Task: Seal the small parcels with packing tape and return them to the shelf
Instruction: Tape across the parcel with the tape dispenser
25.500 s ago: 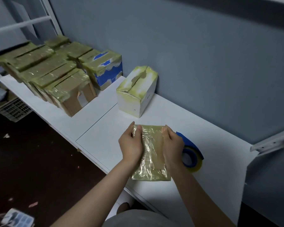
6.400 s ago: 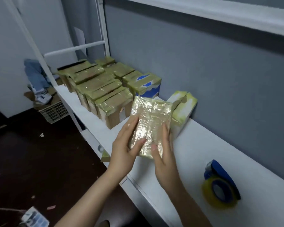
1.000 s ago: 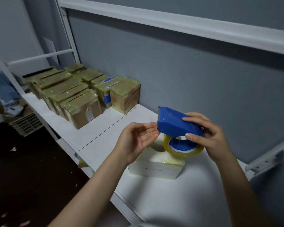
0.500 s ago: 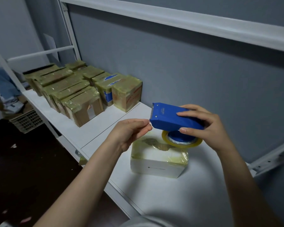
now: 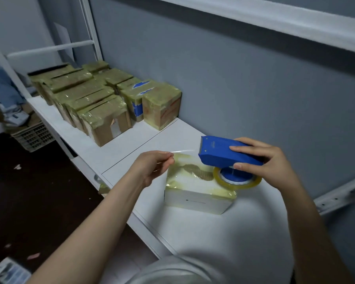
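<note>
A small white parcel (image 5: 195, 198) with yellowish tape over its top stands on the white shelf (image 5: 131, 148) in front of me. My right hand (image 5: 262, 160) grips a blue tape dispenser (image 5: 219, 153) with its clear tape roll (image 5: 237, 180) just above the parcel's right end. My left hand (image 5: 152, 166) pinches the free end of the tape (image 5: 182, 151), which stretches thin and clear from the dispenser's blade to my fingers above the parcel's left end.
Several taped parcels (image 5: 103, 99) stand packed together at the shelf's far left end, against the grey wall. A white upper rail (image 5: 275, 19) runs overhead. A crate (image 5: 32, 134) with clutter sits on the dark floor at left.
My left hand has drawn the tape end out leftward from the dispenser, so a strip now spans between both hands. The dispenser sits slightly lower over the parcel.
</note>
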